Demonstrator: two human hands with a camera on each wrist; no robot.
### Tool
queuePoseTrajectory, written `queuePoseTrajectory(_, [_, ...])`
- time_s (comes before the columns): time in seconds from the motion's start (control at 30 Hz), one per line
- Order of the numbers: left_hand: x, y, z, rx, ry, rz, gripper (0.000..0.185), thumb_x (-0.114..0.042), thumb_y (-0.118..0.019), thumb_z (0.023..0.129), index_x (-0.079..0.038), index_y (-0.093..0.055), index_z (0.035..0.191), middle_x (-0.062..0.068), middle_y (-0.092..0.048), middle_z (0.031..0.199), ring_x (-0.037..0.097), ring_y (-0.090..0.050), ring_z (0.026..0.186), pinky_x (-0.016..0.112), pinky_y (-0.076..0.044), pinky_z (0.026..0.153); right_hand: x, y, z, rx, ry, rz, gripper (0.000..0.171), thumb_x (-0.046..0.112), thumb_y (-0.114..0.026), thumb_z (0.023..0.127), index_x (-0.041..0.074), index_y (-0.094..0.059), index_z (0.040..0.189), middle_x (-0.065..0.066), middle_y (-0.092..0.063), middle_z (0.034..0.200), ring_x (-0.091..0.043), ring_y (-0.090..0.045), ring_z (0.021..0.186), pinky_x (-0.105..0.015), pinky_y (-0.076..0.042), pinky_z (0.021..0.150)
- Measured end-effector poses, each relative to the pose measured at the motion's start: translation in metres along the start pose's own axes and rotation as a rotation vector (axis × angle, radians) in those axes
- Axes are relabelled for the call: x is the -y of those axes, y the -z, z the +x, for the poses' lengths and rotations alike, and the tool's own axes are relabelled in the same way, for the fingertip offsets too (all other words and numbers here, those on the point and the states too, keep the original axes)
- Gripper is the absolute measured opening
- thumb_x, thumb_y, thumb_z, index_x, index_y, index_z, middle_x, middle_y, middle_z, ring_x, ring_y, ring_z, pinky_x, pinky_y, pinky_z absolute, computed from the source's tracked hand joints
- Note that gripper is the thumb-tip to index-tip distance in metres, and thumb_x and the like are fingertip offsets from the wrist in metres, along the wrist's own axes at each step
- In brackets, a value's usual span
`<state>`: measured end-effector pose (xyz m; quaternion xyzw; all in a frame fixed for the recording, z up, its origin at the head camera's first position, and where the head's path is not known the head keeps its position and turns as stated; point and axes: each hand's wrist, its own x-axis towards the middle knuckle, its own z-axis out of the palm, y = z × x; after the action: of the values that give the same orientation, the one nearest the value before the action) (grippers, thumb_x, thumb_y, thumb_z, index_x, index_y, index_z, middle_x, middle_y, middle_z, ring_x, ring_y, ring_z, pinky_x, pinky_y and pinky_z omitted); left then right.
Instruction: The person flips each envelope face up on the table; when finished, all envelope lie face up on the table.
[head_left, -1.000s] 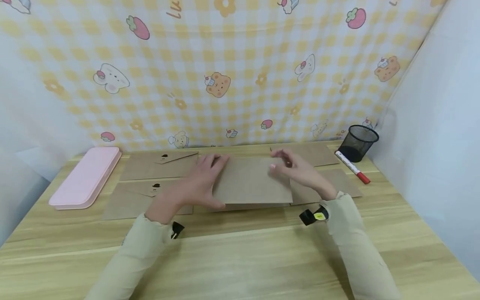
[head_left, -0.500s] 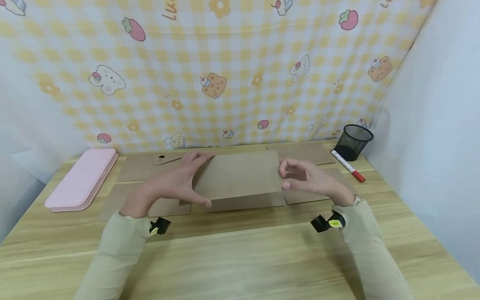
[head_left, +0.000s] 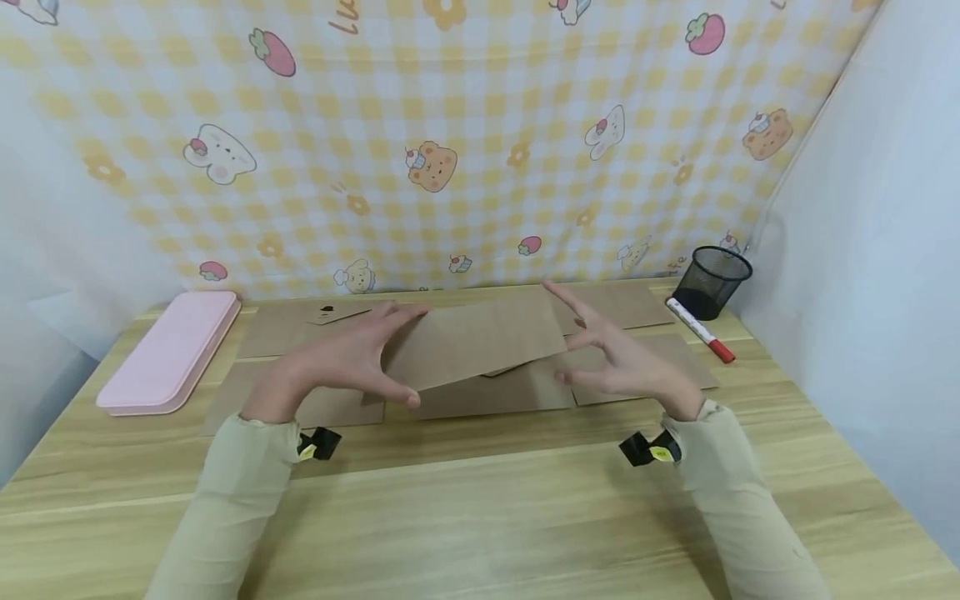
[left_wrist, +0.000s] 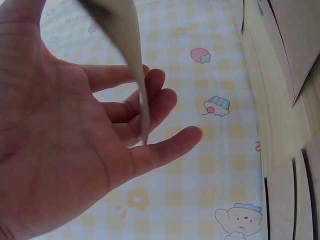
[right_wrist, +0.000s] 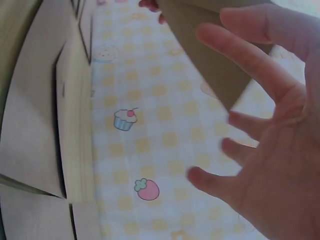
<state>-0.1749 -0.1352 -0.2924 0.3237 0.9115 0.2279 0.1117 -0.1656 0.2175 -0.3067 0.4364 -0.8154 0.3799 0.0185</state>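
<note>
A brown kraft paper envelope (head_left: 472,342) is held tilted above the table in the head view. My left hand (head_left: 348,354) grips it by its left edge, the thumb toward me and the fingers behind. In the left wrist view the envelope's edge (left_wrist: 135,55) lies against the fingers. At the far end, my right hand (head_left: 618,362) has its fingers spread beside the right edge; in the right wrist view the fingertips are close to the envelope's corner (right_wrist: 225,85). Beneath it another brown envelope (head_left: 517,396) lies flat on the table.
Flat brown envelopes lie on the left (head_left: 258,392) and right (head_left: 678,358), in front of a checked cloth (head_left: 480,208). A pink case (head_left: 172,354) sits at far left. A black mesh cup (head_left: 712,283) and a red-capped marker (head_left: 701,331) are at back right.
My left hand has moved left with the envelope, which is now more tilted. My right hand has come away to the right and its fingers have spread from a curled pose.
</note>
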Motion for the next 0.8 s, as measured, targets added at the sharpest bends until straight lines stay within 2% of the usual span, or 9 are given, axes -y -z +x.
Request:
queuePoseTrajectory(0.13, [-0.001, -0.001, 0.0, 0.054, -0.015, -0.02, 0.113, -0.061, -0.076, 0.061, -0.012, -0.022, 0.148, 0.016, -0.03, 0.144, 0.032, -0.032, 0.128, 0.05, -0.031, 0.099, 0.004, -0.008, 0.005, -0.047, 0.068, -0.137, 0.005, 0.006, -0.073, 0.074, 0.009, -0.072, 0.071, -0.015, -0.007, 0.153, -0.033, 0.003, 0.139, -0.057, -0.004, 0.106])
queuePoseTrajectory(0.2, [-0.002, -0.002, 0.0, 0.095, -0.014, -0.047, 0.112, -0.058, -0.077, 0.062, -0.01, -0.022, 0.148, 0.016, -0.027, 0.146, 0.033, -0.027, 0.132, 0.051, -0.028, 0.101, 0.007, -0.012, 0.006, -0.063, 0.08, -0.173, 0.016, 0.006, -0.074, 0.072, 0.011, -0.064, 0.06, -0.014, -0.008, 0.153, -0.033, 0.001, 0.139, -0.054, -0.005, 0.107])
queuePoseTrajectory(0.23, [-0.002, -0.003, 0.0, 0.111, -0.014, -0.059, 0.112, -0.057, -0.077, 0.063, -0.01, -0.022, 0.148, 0.016, -0.025, 0.147, 0.034, -0.023, 0.134, 0.051, -0.027, 0.102, 0.009, -0.014, 0.007, -0.065, 0.072, -0.182, 0.009, 0.007, -0.075, 0.072, 0.006, -0.067, 0.069, -0.013, -0.009, 0.153, -0.032, -0.001, 0.139, -0.053, -0.007, 0.108])
queuePoseTrajectory(0.27, [-0.003, -0.003, 0.0, 0.127, -0.011, -0.075, 0.111, -0.056, -0.077, 0.063, -0.009, -0.022, 0.148, 0.016, -0.022, 0.149, 0.034, -0.018, 0.136, 0.052, -0.024, 0.104, 0.011, -0.015, 0.008, -0.063, 0.057, -0.183, 0.013, 0.007, -0.076, 0.071, 0.002, -0.067, 0.079, -0.011, -0.012, 0.153, -0.03, -0.007, 0.139, -0.051, -0.01, 0.108])
queuePoseTrajectory(0.33, [-0.003, -0.004, 0.0, 0.139, -0.014, -0.075, 0.111, -0.056, -0.077, 0.063, -0.008, -0.023, 0.147, 0.015, -0.024, 0.149, 0.034, -0.018, 0.136, 0.052, -0.023, 0.104, 0.013, -0.02, 0.008, -0.036, 0.019, -0.177, 0.048, 0.007, -0.076, 0.071, -0.004, -0.058, 0.115, -0.01, -0.02, 0.151, -0.028, -0.018, 0.137, -0.05, -0.016, 0.107])
queuePoseTrajectory(0.43, [-0.003, -0.005, 0.0, 0.154, -0.007, -0.074, 0.11, -0.056, -0.077, 0.063, -0.006, -0.026, 0.146, 0.017, -0.025, 0.147, 0.035, -0.02, 0.135, 0.052, -0.024, 0.104, 0.013, -0.026, 0.009, 0.027, -0.053, -0.21, 0.084, 0.011, -0.075, 0.074, 0.003, -0.029, 0.144, -0.008, -0.032, 0.146, -0.026, -0.029, 0.133, -0.051, -0.018, 0.107])
queuePoseTrajectory(0.57, [-0.004, -0.004, -0.001, 0.176, 0.007, -0.076, 0.107, -0.056, -0.077, 0.064, -0.007, -0.028, 0.145, 0.019, -0.024, 0.148, 0.038, -0.016, 0.136, 0.054, -0.022, 0.104, 0.012, -0.031, 0.009, 0.08, -0.069, -0.274, 0.046, 0.011, -0.071, 0.078, 0.0, -0.06, 0.121, -0.007, -0.047, 0.136, -0.027, -0.032, 0.132, -0.05, -0.019, 0.106])
queuePoseTrajectory(0.67, [-0.003, -0.005, -0.002, 0.177, -0.002, -0.081, 0.105, -0.056, -0.077, 0.064, -0.008, -0.03, 0.145, 0.016, -0.027, 0.147, 0.036, -0.019, 0.136, 0.053, -0.023, 0.104, 0.012, -0.03, 0.01, 0.082, -0.067, -0.268, 0.023, 0.008, -0.068, 0.08, 0.003, -0.072, 0.102, -0.004, -0.055, 0.128, -0.026, -0.038, 0.128, -0.046, -0.028, 0.104])
queuePoseTrajectory(0.8, [-0.003, -0.006, -0.001, 0.179, -0.032, -0.093, 0.102, -0.055, -0.077, 0.065, -0.008, -0.033, 0.144, 0.012, -0.034, 0.143, 0.029, -0.032, 0.13, 0.049, -0.029, 0.101, 0.012, -0.03, 0.01, 0.075, -0.081, -0.245, 0.02, 0.003, -0.065, 0.083, 0.007, -0.073, 0.1, -0.001, -0.06, 0.121, -0.022, -0.047, 0.122, -0.041, -0.035, 0.1])
